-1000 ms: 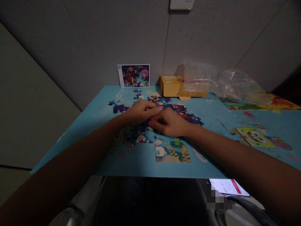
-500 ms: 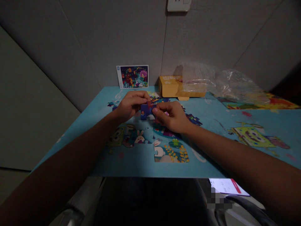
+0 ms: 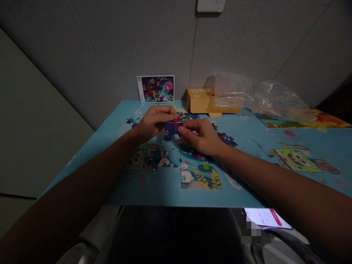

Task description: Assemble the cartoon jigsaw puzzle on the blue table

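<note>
Left hand (image 3: 155,123) and right hand (image 3: 202,136) both closed in a pinch on the purple puzzle piece (image 3: 170,131), which sits directly between them, neither hand clearly nearer, long axis unclear (partly covered); joined puzzle section (image 3: 202,180) lies below the grip, nearside and rightward.

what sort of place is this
Probably a small desk space in a home or office: a blue cartoon-printed tabletop set against a plain panelled wall, a socket plate or switch above it, and what look like chair armrests below.
</note>
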Available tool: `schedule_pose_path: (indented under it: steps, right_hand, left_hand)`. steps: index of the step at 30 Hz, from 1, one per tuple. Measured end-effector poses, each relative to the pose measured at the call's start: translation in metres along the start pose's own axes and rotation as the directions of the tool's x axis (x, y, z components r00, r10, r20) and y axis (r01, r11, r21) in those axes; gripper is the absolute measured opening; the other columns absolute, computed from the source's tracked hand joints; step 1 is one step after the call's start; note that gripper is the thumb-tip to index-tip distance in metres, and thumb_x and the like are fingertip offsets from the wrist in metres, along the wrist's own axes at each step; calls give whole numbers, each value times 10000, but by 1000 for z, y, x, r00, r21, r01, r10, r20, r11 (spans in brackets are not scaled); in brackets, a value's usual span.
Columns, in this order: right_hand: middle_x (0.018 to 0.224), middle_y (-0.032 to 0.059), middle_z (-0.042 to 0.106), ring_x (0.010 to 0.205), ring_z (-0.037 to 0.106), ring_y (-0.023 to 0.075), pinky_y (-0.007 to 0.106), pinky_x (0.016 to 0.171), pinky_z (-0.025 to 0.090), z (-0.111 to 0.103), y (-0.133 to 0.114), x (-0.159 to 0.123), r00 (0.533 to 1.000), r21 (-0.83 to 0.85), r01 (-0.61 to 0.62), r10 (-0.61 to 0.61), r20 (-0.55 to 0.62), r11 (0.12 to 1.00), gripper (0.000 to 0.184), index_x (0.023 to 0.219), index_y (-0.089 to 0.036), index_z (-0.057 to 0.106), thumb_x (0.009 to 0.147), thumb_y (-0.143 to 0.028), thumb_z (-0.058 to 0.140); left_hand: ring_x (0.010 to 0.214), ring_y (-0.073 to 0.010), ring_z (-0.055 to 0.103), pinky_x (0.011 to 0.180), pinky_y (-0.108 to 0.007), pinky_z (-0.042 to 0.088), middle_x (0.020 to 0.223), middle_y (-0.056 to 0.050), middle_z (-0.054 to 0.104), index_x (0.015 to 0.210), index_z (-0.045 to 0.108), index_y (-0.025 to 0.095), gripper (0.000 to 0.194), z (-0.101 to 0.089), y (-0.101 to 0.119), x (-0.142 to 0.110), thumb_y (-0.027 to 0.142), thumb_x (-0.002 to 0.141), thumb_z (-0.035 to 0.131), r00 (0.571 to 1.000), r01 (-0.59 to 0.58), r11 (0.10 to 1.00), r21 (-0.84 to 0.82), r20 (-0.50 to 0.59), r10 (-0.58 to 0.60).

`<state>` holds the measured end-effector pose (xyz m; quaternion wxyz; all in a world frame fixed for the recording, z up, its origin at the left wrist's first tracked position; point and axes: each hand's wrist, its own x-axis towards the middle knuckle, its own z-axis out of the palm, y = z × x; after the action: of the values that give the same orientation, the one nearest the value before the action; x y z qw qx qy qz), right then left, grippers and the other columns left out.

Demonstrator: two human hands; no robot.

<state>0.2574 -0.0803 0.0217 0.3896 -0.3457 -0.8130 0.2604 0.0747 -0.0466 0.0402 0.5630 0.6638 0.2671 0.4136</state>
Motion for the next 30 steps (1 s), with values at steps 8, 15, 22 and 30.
schedule_pose_path:
  steps: [8, 15, 22, 30]
  right_hand:
    - [518, -38, 453, 469, 392, 85, 241, 474, 280, 3, 2, 1, 997, 54, -61, 58, 57, 997, 291, 652, -168, 516, 874, -356, 525]
    - [524, -34, 460, 481, 400, 85, 245, 486, 290, 3, 1, 2, 997, 16, -44, 43, 71, 999, 273, 645, -174, 502, 869, -328, 524]
    - [509, -42, 461, 480, 382, 77, 242, 500, 267, 3, 1, 1, 996, -14, -26, 28, 90, 1000, 286, 608, -177, 477, 857, -303, 537]
    - [477, -50, 445, 460, 368, 65, 249, 509, 236, 7, 3, -1, 990, -20, -10, 13, 142, 1000, 355, 560, -175, 449, 863, -323, 561]
  left_hand:
    - [492, -96, 449, 434, -217, 310, 568, 5, 505, 653, 595, 140, 163, -3, -5, 2, 302, 658, 610, 1000, 4, 993, 115, 6, -5]
    - [509, -93, 454, 476, -227, 336, 598, 9, 521, 671, 598, 146, 145, -5, -8, 2, 290, 690, 594, 998, -34, 986, 165, 55, 25]
    - [526, -82, 459, 470, -206, 320, 612, 8, 544, 689, 613, 137, 136, -5, -8, 2, 271, 710, 600, 989, -86, 981, 176, 135, 62]
    - [491, -70, 459, 440, -180, 295, 583, 12, 576, 666, 531, 149, 210, 4, -3, -1, 299, 736, 661, 976, -27, 975, 219, 218, -22]
